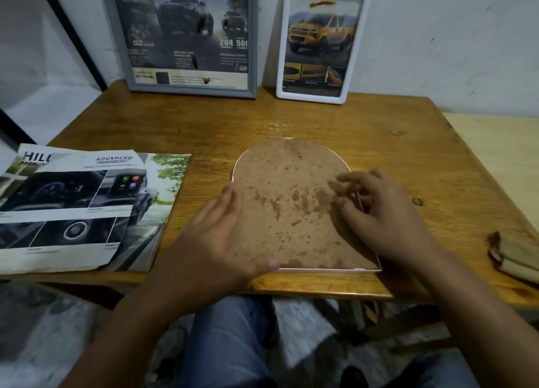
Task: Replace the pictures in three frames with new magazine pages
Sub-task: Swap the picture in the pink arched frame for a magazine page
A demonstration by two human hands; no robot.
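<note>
Wooden desk (393,160) against a white wall: left hand (215,241) rests flat, fingers straight, on the arched frame's stained backing (291,206); right hand (382,212), fingers loosely bent and blurred, touches its right edge. Magazine pages (87,206) lie left of it; grey frame (186,37) and white frame (320,43) stand behind.

magazine (81,209) left of arched frame (294,203), table (408,142)

We look down and forward from a single head-worn wide-angle camera, seated close at a wooden table (379,142). Our view takes in the tabletop from its near edge to the white wall (452,37) behind it, our own forearms and knees filling the bottom.
</note>
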